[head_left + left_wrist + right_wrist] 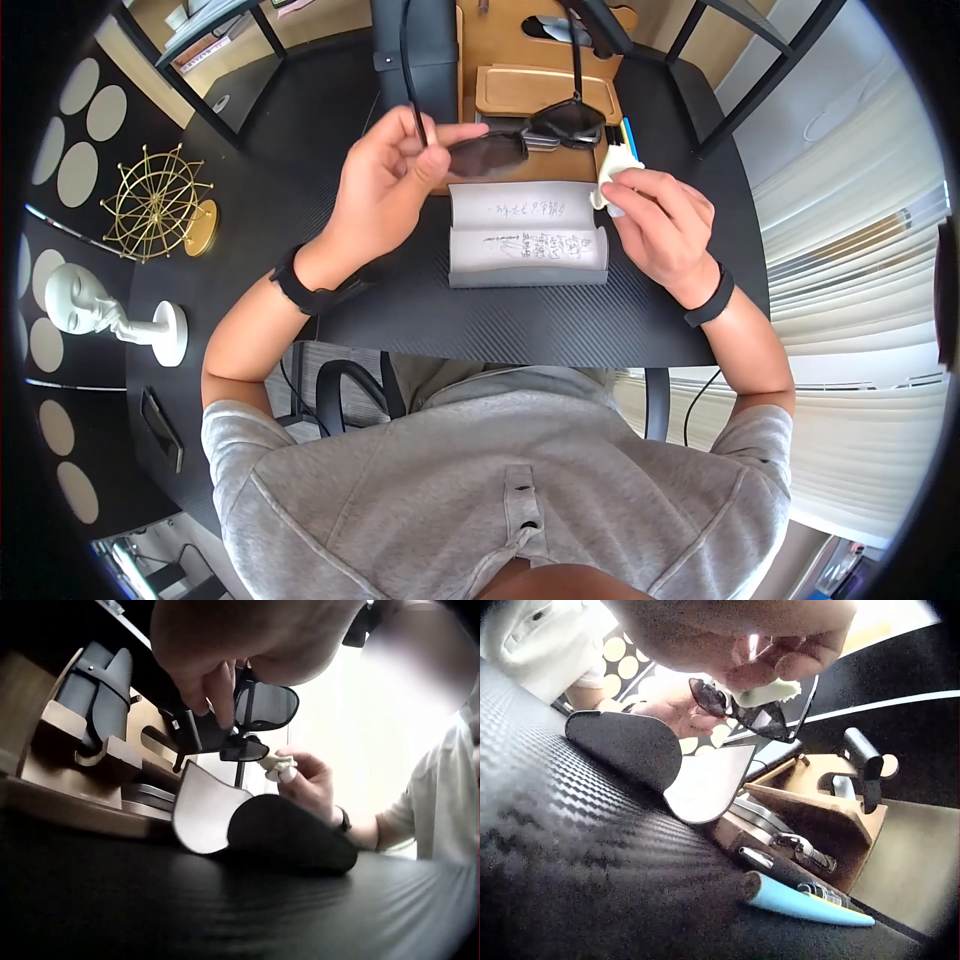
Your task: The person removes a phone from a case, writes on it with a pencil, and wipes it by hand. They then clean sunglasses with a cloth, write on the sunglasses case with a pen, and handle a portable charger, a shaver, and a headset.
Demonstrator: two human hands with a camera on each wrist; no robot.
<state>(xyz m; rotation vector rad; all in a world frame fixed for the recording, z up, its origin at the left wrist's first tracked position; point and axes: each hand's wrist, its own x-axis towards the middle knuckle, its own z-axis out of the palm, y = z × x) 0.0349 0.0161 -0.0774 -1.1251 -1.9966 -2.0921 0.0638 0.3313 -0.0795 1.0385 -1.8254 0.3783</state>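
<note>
My left hand point(385, 190) grips a pair of dark sunglasses point(490, 154) near the hinge of one arm, thumb on the near side. Both arms of the glasses are unfolded and point away from me. In my right hand point(668, 220), thumb and fingers pinch a bunched, pale cloth point(617, 167) close to the other lens. The right wrist view shows the cloth point(769, 694) overlapping the sunglasses point(761, 720). Below, between the hands, a grey glasses case point(528, 276) lies opened on the desk, its light lining printed with writing and a drawing.
Behind the case stands a wooden organizer point(545, 90) with a dark leather pouch point(415, 70) at its left. A blue pen point(802, 900) lies by its right side. On the left are a gold wire wheel ornament point(155, 205), a white head sculpture point(90, 305) and a phone point(162, 430).
</note>
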